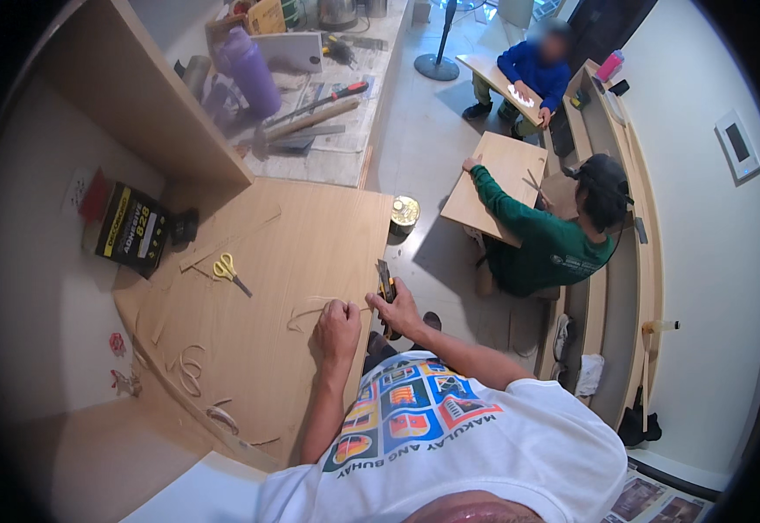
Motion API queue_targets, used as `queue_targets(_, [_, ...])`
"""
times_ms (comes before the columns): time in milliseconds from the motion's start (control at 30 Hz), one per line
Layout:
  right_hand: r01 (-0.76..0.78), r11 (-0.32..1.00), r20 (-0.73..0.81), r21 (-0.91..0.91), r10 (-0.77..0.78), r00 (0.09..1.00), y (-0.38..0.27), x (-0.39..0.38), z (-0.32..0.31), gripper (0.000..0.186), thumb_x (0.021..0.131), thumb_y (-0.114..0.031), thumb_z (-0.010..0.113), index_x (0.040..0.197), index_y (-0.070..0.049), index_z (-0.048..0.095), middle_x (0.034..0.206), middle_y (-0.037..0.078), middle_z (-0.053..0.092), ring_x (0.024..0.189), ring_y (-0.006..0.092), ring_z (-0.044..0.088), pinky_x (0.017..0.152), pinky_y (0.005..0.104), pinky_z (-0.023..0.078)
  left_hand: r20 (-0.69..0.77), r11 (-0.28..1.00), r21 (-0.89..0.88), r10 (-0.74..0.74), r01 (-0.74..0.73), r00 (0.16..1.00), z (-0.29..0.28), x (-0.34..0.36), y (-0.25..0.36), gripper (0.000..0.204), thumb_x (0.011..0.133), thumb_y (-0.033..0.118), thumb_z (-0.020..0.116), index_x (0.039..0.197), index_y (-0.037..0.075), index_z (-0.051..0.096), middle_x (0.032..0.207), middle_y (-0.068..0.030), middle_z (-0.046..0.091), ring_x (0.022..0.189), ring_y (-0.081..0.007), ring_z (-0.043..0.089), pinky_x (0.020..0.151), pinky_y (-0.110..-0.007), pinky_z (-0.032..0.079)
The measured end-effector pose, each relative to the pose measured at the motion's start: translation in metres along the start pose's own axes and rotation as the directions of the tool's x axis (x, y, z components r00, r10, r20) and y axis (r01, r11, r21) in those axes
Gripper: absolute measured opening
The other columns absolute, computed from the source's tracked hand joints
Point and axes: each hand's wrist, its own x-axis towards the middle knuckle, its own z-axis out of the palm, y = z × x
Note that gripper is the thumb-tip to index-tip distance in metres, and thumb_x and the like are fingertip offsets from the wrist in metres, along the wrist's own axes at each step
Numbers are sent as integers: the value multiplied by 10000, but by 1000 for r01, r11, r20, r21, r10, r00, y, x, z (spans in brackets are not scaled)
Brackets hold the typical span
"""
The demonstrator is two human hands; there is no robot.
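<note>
A wide wood-coloured board (262, 235) lies in front of me. My left hand (338, 329) rests on it near its right edge, fingers curled in and closed on a thin wood-coloured strip (308, 311) that loops out to the left. Just beyond the edge, my right hand (400, 309) grips a black and yellow utility knife (385, 281), tip pointing away from me. Its fingertips are close to the strip's end; whether they touch it, I cannot tell. Yellow-handled scissors (224, 267) lie farther left on the board.
Curled strips (190, 370) litter the board's left side, beside a black box (133, 228). A cluttered counter (332, 161) holds a purple bottle (247, 71) and tools. A round can (404, 213) stands past the board. Two people at the right handle boards (495, 185).
</note>
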Motion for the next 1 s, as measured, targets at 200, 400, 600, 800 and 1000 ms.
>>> queue_targets(200, [-35,998,57,55,32,998,-15,-10,-5,432,886,-317,809,1019,-21,523,700,49,616,571,124,593,514,311,490,-10,999,5,-35,35,999,-3,0,-1,273,943,258,654,807,21,649,822,-188,694,777,-409,684,712,-522,537])
queue_targets(400, [33,999,63,21,-35,997,-10,-11,-8,399,896,-296,799,1014,-34,521,713,49,596,571,123,574,524,312,480,-72,995,40,89,-86,993,9,1,-14,258,937,224,651,790,12,643,825,-194,690,752,-414,677,687,-525,535])
queue_targets(600, [0,999,77,48,-4,997,-9,-15,-9,395,887,-292,804,985,-27,528,736,76,612,598,150,581,562,336,496,-238,959,83,283,-271,929,26,-5,-29,207,886,168,702,742,48,612,762,-139,634,748,-364,631,694,-490,512])
queue_targets(800, [107,989,43,-106,-102,994,-14,-9,-10,452,855,-342,809,985,-14,526,755,174,634,672,322,633,639,437,509,-279,934,213,341,-288,898,28,-3,-31,203,879,192,710,740,87,605,777,-91,622,789,-315,590,769,-448,448])
queue_targets(1000, [238,957,10,-167,-239,971,-30,3,-20,434,869,-330,791,996,-17,518,713,179,607,661,348,617,631,444,498,-280,935,227,329,-271,902,30,-1,-30,218,881,191,710,727,103,584,759,-67,611,785,-296,589,763,-447,429])
